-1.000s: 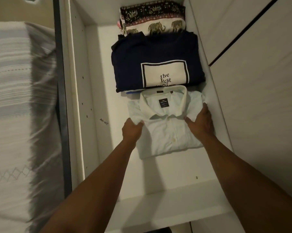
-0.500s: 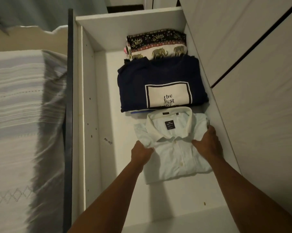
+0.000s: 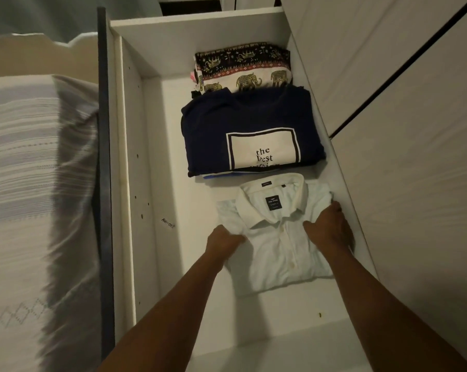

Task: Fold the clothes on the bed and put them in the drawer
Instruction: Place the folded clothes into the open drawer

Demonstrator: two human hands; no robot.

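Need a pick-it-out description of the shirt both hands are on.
Find the open white drawer beside the bed. Three folded garments line its right side. Yours is the nearest: a white collared button shirt, unlike the navy printed top and elephant-print fabric behind it.

White shirt (image 3: 278, 253) smooth cloth; drawer (image 3: 157, 146) matt white board
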